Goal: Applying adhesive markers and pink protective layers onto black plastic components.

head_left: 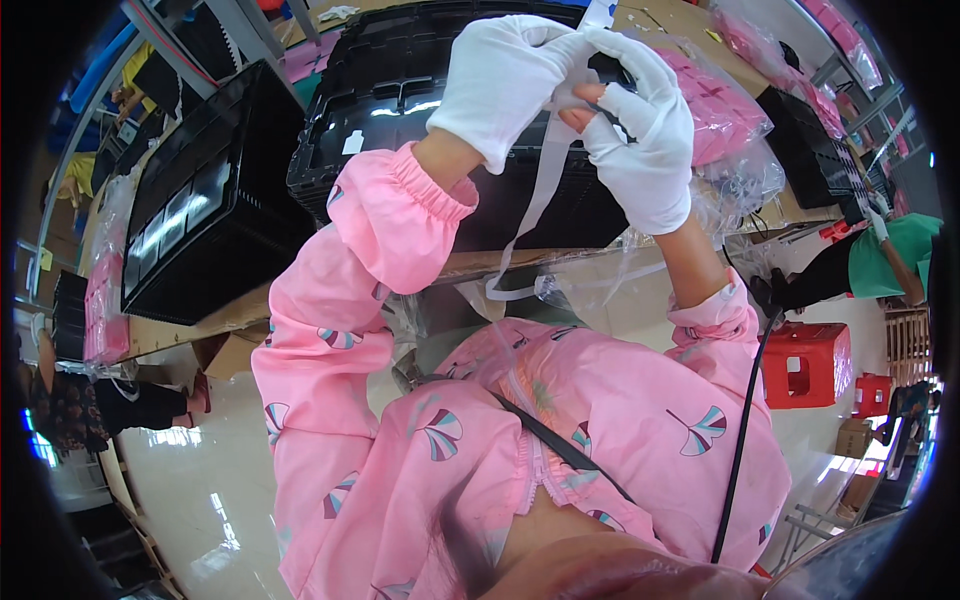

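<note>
Both my hands wear white gloves and are raised close together over a black plastic crate (385, 75). My left hand (500, 85) has its fingers closed on a narrow, translucent white strip (545, 185). Bare thumb and fingertips stick out of the glove on my right hand (648, 140), which curls in a pinch at the same strip. Below the hands the strip hangs in a loose curl past the crate's near edge. A white piece (598, 12) pokes up beyond my fingers. On the crate sits a small white label (352, 142).
Another black crate (200, 200) stands at left on the cardboard-covered table. Pink items in clear plastic (715, 105) lie at right. A red stool (805, 365) is on the floor at right. Other people work at both sides, one in a green top (895, 255).
</note>
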Action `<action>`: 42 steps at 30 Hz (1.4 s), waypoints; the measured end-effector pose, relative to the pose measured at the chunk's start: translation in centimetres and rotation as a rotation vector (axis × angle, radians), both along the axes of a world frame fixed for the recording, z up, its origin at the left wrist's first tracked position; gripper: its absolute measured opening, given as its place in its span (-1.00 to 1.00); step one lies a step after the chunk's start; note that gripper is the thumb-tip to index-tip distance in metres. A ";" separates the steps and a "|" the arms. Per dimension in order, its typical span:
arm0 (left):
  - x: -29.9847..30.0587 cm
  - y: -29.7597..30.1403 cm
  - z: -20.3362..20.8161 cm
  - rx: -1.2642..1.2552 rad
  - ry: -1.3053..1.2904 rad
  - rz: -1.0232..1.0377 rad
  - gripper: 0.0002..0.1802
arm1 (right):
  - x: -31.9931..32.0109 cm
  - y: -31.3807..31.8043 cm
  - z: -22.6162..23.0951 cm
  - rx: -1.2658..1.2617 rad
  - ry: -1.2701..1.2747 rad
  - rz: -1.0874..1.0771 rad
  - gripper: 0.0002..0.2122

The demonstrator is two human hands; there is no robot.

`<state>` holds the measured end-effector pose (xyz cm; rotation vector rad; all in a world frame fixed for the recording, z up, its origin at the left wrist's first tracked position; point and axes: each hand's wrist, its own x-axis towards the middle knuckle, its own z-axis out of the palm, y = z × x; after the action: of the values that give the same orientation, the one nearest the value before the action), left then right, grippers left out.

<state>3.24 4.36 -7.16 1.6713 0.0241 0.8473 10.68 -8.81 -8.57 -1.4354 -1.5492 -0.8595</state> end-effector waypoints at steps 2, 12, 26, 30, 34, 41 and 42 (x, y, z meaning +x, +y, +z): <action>-0.2 -0.3 0.3 -0.072 0.026 -0.016 -0.79 | 0.1 0.2 -0.1 -0.005 -0.014 -0.008 -0.74; 0.1 0.8 -1.4 -0.021 0.061 0.076 -0.83 | 0.3 1.4 -0.2 0.053 -0.128 0.150 -0.73; -2.5 1.6 0.2 -0.407 0.233 -0.195 -0.76 | 9.4 8.6 5.4 -0.413 0.289 0.038 -0.79; -3.0 1.2 0.3 -0.419 0.303 -0.292 -0.76 | 13.5 19.6 4.5 -0.786 0.224 0.316 -0.79; -3.8 1.4 -0.3 -0.521 0.347 -0.338 -0.78 | 12.6 27.8 3.4 -0.875 0.075 0.332 -0.80; -4.7 2.4 -1.0 -0.552 0.332 -0.340 -0.81 | 10.5 33.0 3.0 -1.096 0.118 0.242 -0.78; -4.9 2.5 -1.0 -0.554 0.331 -0.331 -0.81 | 10.2 33.7 3.0 -1.120 0.082 0.218 -0.78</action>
<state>-1.67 6.85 -8.11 1.2251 0.1886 0.2687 20.85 24.85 -5.56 -1.9188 -2.1879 0.3076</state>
